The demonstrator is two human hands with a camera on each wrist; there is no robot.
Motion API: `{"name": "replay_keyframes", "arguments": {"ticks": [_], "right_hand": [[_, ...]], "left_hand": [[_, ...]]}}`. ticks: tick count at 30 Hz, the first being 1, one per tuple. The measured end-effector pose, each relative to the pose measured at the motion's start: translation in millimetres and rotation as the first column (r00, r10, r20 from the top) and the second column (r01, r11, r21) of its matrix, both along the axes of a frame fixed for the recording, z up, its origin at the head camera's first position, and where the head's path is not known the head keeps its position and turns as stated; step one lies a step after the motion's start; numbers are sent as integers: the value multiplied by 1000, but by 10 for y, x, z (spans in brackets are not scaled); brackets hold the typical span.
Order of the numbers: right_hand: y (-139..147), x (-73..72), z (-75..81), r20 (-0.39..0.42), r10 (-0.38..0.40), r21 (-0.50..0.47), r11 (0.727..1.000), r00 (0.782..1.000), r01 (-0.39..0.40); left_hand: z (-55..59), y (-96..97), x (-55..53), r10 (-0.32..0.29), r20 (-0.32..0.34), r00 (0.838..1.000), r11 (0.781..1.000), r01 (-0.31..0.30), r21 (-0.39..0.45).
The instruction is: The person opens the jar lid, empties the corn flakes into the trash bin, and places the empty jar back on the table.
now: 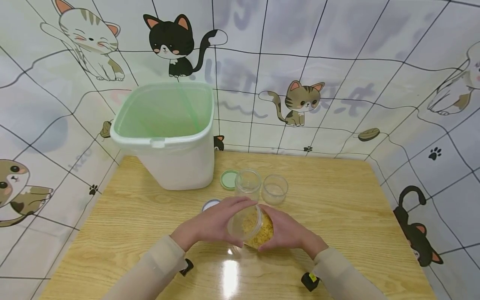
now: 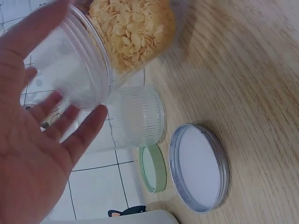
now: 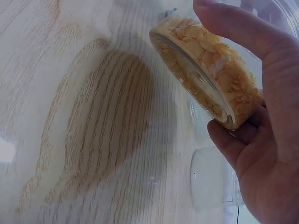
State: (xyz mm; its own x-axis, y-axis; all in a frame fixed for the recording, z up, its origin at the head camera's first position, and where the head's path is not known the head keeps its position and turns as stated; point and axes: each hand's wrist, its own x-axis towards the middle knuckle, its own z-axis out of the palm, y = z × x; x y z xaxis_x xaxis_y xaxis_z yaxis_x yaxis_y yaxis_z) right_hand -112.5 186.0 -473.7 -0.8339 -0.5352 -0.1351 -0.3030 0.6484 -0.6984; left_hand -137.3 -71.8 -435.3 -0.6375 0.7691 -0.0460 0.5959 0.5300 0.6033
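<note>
A clear jar of yellow flakes [image 1: 265, 233] is held tilted above the table between both hands. My right hand [image 1: 288, 228] grips its flake-filled base, thumb on one side and fingers on the other. Around the clear threaded end [image 2: 86, 60] are the thumb and fingers of my left hand [image 1: 213, 221]; whether that end is a separate piece I cannot tell. Beyond the hands stand a ribbed clear jar [image 2: 138, 116] and a shorter clear container [image 1: 275, 189]. A silver-rimmed lid [image 2: 198, 168] lies near my left hand, with a green lid [image 1: 229, 180] farther back.
A large white bin [image 1: 180, 158] with a pale green inside stands at the back left of the wooden table [image 1: 330, 196]. Cat-patterned sheeting [image 1: 240, 104] rises behind the table and on both sides. Small black devices [image 1: 310, 281] show near the wrists.
</note>
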Motion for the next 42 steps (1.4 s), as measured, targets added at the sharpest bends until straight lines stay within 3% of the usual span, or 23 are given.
{"name": "replay_keyframes", "arguments": {"ticks": [2, 5, 8, 13, 21, 31, 42], "right_hand": [[-5, 0, -3, -6, 3, 3, 1000, 1000, -3], [-12, -1, -8, -2, 8, -1, 1000, 1000, -8], [-18, -3, -10, -4, 11, -5, 1000, 1000, -11], [-21, -2, -4, -9, 8, 7, 1000, 1000, -8], [-34, -20, -12, 2, 2, -21, 1000, 1000, -2], [-29, -24, -14, 17, -12, -16, 1000, 1000, 13], [-7, -2, -15, 20, -26, -10, 1000, 999, 26]], "left_hand": [[-7, 11, 2, 32, -18, 999, 999, -33, -21], [-9, 7, 13, 43, 14, 999, 998, -42, -38], [-1, -18, 21, -1, 64, 998, 1000, 3, -22], [26, -31, 12, -72, 51, 996, 997, 72, -7], [1, 19, -3, 75, -79, 994, 996, -78, -43], [42, 42, 8, 152, -94, 984, 983, -160, -88], [101, -47, 18, 193, -54, 980, 980, -195, -45]]}}
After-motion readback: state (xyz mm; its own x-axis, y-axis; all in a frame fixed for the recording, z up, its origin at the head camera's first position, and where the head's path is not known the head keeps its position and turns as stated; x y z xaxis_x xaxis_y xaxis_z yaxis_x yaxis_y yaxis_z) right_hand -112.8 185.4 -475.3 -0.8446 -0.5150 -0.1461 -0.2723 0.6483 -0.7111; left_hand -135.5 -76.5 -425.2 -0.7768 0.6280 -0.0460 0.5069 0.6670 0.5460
